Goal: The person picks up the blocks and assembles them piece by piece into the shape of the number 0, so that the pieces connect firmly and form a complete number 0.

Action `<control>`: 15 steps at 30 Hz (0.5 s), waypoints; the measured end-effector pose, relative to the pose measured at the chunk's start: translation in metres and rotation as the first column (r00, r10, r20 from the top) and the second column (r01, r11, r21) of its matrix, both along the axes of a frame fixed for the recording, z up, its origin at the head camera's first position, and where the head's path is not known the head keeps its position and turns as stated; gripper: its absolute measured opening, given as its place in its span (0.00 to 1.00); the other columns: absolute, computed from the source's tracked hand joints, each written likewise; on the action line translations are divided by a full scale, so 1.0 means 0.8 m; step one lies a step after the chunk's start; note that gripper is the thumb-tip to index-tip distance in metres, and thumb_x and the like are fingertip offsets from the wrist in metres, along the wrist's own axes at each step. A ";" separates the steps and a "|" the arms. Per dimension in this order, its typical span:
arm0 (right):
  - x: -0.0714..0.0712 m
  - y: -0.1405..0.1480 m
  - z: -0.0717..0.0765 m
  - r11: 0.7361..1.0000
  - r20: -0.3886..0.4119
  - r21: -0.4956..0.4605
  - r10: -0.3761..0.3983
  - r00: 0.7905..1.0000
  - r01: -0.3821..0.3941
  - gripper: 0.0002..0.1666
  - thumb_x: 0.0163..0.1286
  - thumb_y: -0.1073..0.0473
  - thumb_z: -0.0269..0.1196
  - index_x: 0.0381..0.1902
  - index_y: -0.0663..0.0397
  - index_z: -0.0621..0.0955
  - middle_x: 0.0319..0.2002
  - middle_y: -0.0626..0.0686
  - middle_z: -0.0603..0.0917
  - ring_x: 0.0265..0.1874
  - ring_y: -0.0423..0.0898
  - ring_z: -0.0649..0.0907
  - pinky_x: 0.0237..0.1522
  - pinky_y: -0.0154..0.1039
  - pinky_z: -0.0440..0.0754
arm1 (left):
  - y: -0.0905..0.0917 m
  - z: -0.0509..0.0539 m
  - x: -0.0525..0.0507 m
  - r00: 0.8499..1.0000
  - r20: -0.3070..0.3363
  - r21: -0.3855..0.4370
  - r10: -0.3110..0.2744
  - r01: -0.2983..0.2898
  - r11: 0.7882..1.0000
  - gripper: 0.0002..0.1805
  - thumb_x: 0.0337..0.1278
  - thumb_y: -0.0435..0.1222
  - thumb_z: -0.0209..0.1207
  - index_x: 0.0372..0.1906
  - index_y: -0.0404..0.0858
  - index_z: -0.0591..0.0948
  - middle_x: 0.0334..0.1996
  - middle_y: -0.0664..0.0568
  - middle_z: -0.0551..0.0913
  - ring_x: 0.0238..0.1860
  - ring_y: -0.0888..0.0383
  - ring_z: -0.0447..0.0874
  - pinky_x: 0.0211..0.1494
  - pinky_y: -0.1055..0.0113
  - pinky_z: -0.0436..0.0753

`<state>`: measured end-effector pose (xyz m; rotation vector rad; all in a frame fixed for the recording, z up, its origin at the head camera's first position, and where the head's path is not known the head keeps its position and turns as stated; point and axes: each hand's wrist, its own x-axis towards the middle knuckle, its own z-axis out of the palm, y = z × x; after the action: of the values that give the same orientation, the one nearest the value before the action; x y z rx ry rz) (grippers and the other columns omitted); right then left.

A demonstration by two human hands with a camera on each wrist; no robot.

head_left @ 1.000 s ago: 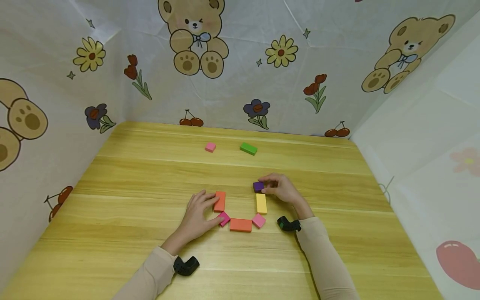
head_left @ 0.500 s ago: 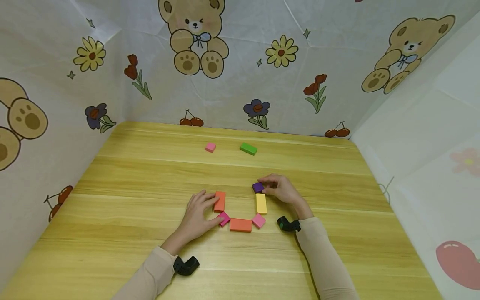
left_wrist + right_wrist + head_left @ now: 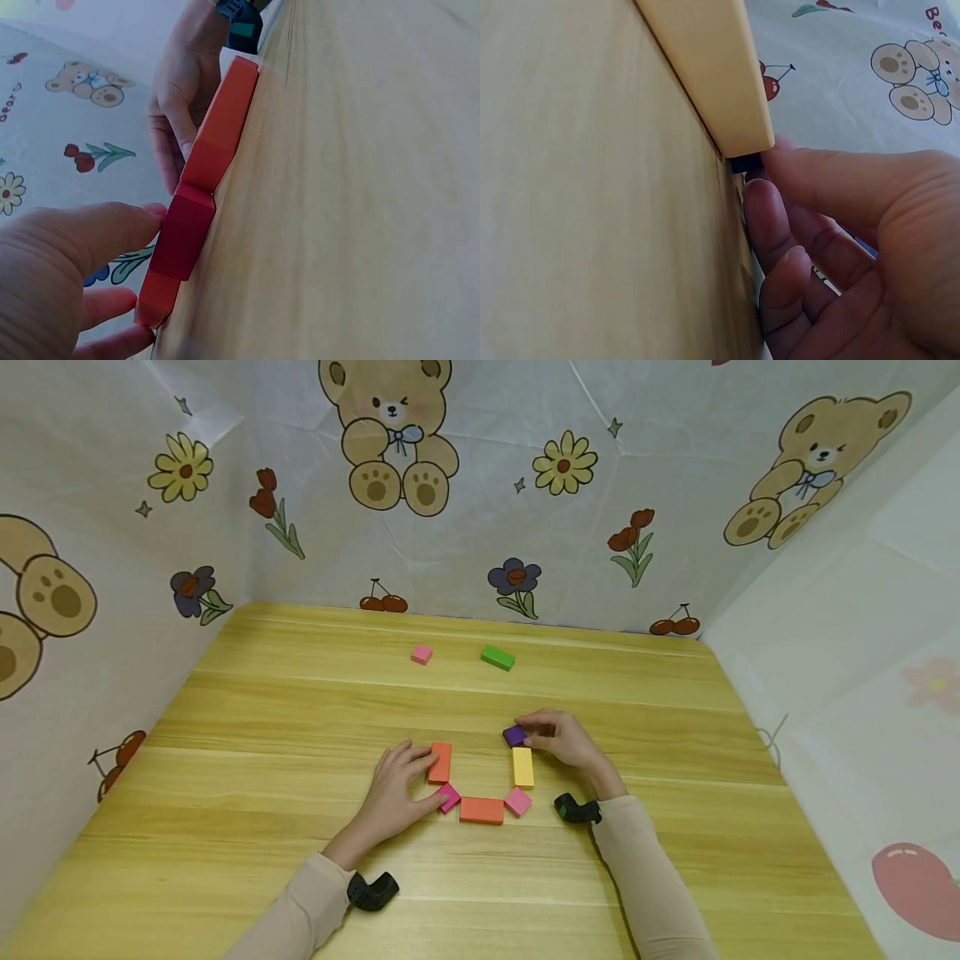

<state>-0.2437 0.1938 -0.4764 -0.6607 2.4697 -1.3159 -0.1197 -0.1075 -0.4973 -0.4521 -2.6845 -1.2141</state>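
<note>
My right hand [image 3: 564, 739] holds a small purple block [image 3: 515, 736] between thumb and fingers, at the far end of a yellow block [image 3: 522, 767]. In the right wrist view the yellow block [image 3: 709, 75] hides most of the purple one [image 3: 747, 163]. My left hand [image 3: 395, 792] has its thumb on a magenta block [image 3: 448, 798] and a fingertip on an upright-lying orange block [image 3: 440, 763]. A second orange block [image 3: 482, 811] lies crosswise nearest me. The magenta block and a pink block [image 3: 517, 802] stand turned at its ends, so the row makes a U.
Farther back on the wooden table [image 3: 300, 710] lie another pink block [image 3: 422, 654] and a green block [image 3: 498, 657]. A printed cloth [image 3: 465, 543] with bears and flowers rises along the table's back and sides. Each wrist wears a black device [image 3: 372, 892].
The purple block has shifted slightly left and turned a little in my right hand's fingers. My left hand and the other blocks stay where they were.
</note>
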 end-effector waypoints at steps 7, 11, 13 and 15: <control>0.001 0.000 0.000 1.000 0.001 0.012 0.002 1.000 -0.002 0.20 0.66 0.68 0.64 0.56 0.64 0.81 0.49 0.63 0.83 0.35 0.45 0.76 0.33 0.31 0.74 | 0.000 0.000 0.000 1.000 0.006 -0.003 0.002 -0.002 1.000 0.34 0.46 0.42 0.73 0.60 0.33 0.79 0.61 0.40 0.77 0.71 0.35 0.59 0.73 0.34 0.48; 0.001 -0.001 0.001 1.000 0.005 0.014 0.002 1.000 -0.002 0.19 0.66 0.68 0.63 0.55 0.62 0.82 0.50 0.63 0.83 0.36 0.46 0.76 0.33 0.31 0.74 | 0.001 0.001 0.000 1.000 0.003 -0.005 0.003 -0.003 1.000 0.34 0.46 0.42 0.73 0.60 0.33 0.79 0.61 0.40 0.77 0.71 0.35 0.60 0.73 0.34 0.48; 0.002 -0.001 0.002 1.000 0.007 0.016 0.002 1.000 -0.002 0.19 0.66 0.69 0.63 0.55 0.62 0.82 0.50 0.63 0.83 0.36 0.45 0.77 0.32 0.31 0.74 | 0.001 0.001 0.000 1.000 0.003 -0.006 0.003 -0.003 1.000 0.34 0.46 0.42 0.73 0.60 0.33 0.79 0.61 0.40 0.77 0.71 0.35 0.60 0.73 0.34 0.48; 0.002 -0.001 0.003 1.000 0.011 0.019 -0.002 1.000 0.002 0.19 0.66 0.69 0.63 0.55 0.62 0.82 0.50 0.62 0.83 0.35 0.45 0.76 0.32 0.31 0.74 | 0.001 0.001 0.000 1.000 0.004 -0.006 0.003 -0.003 1.000 0.34 0.46 0.42 0.73 0.60 0.33 0.79 0.61 0.41 0.77 0.71 0.35 0.59 0.73 0.34 0.48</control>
<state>-0.2418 0.1930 -0.4739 -0.6451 2.4713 -1.2919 -0.1196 -0.1070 -0.4965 -0.4460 -2.6921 -1.2083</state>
